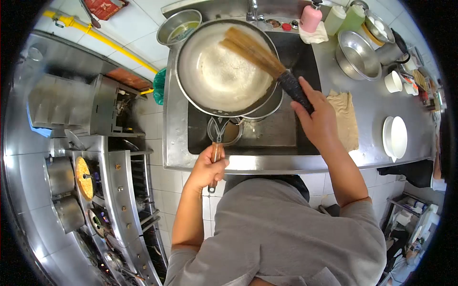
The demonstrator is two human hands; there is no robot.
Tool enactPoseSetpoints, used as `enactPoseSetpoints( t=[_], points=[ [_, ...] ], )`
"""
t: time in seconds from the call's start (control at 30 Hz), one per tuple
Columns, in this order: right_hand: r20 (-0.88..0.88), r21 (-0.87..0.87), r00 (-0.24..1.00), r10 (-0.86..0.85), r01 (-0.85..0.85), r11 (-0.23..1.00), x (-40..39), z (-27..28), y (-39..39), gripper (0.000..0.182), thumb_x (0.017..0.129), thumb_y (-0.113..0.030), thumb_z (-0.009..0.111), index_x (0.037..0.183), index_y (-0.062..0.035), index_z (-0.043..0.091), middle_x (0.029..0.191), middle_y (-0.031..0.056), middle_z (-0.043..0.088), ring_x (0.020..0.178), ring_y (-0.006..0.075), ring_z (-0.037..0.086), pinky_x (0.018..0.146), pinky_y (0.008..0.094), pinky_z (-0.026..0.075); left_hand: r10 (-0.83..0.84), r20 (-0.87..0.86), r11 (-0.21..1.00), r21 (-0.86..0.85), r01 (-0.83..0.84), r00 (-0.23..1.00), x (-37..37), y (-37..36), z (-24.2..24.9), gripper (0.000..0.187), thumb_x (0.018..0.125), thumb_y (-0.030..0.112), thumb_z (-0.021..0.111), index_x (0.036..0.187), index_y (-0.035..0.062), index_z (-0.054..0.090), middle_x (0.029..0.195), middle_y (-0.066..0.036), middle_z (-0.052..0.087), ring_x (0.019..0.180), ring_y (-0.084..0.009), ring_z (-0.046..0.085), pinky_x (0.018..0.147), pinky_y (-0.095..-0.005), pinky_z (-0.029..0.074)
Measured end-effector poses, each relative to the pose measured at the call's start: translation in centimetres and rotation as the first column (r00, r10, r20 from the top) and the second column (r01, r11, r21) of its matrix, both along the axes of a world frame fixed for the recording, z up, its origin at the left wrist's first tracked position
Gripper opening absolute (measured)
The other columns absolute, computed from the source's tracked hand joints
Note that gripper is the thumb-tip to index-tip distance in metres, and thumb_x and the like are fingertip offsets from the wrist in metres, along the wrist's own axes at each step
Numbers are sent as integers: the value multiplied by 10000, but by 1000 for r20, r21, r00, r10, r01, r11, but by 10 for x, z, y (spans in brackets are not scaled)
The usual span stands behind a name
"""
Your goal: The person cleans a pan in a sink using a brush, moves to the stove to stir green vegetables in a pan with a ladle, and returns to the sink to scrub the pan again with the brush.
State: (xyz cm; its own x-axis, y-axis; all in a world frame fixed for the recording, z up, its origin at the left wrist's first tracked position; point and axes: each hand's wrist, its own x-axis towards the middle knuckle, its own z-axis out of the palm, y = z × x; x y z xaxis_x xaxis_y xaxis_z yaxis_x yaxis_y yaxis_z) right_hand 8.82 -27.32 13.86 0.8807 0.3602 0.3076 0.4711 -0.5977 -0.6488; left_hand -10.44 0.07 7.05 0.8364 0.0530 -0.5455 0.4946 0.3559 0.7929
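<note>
My left hand (209,167) is wrapped round the wooden handle of a large wok (191,78), which is tipped over the dark sink (281,138) with its pale, wet inside facing me. In my right hand (317,117) is a bamboo wok brush (255,51), gripped by its black-wrapped handle. The brush's splayed bristles overlap the upper right of the wok's inside. Under the wok, partly hidden, a pot rim (269,112) and a small round container (231,132) with brownish liquid show in the sink.
A metal bowl (179,26) stands behind the wok by the tap (252,9). To the right are a pink pump bottle (311,16), a steel bowl (358,55), a tan cloth (344,119) and white bowls (395,137). A stove (117,190) with pots is at left.
</note>
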Motion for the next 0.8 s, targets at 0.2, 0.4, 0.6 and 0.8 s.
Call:
enactPoseSetpoints(
  t=[0.2,0.4,0.6,0.8],
  points=[
    [-222,114,953,-207,236,965,10,-1,-26,550,970,-180,671,1485,-112,491,1257,192,677,1052,242,685,907,318,502,-78,-62,987,-143,69,995,26,-4,-33,206,864,27,658,939,88,476,617,18,457,423,-84,409,391,-268,354],
    [-399,146,861,-315,399,905,8,-12,-57,550,993,-170,646,1510,-121,464,1245,160,681,1068,151,651,939,256,470,-81,-205,982,-184,43,975,47,-21,-60,198,920,64,670,915,127,482,627,22,455,451,-79,393,397,-248,313],
    [-294,61,898,-327,359,931,7,-22,-55,525,983,-212,656,1484,-153,506,1105,152,726,954,187,682,852,303,515,-144,-239,960,-269,77,960,61,-11,-57,218,936,107,681,940,148,467,653,30,467,474,-82,402,432,-269,337],
    [-162,-415,985,56,-120,902,36,-20,-27,473,950,-294,649,1404,-179,582,1091,226,706,1002,399,676,868,467,537,-158,-165,942,-321,99,974,75,-16,-68,203,969,219,675,970,150,485,666,20,482,496,-94,421,463,-288,381]
  ],
)
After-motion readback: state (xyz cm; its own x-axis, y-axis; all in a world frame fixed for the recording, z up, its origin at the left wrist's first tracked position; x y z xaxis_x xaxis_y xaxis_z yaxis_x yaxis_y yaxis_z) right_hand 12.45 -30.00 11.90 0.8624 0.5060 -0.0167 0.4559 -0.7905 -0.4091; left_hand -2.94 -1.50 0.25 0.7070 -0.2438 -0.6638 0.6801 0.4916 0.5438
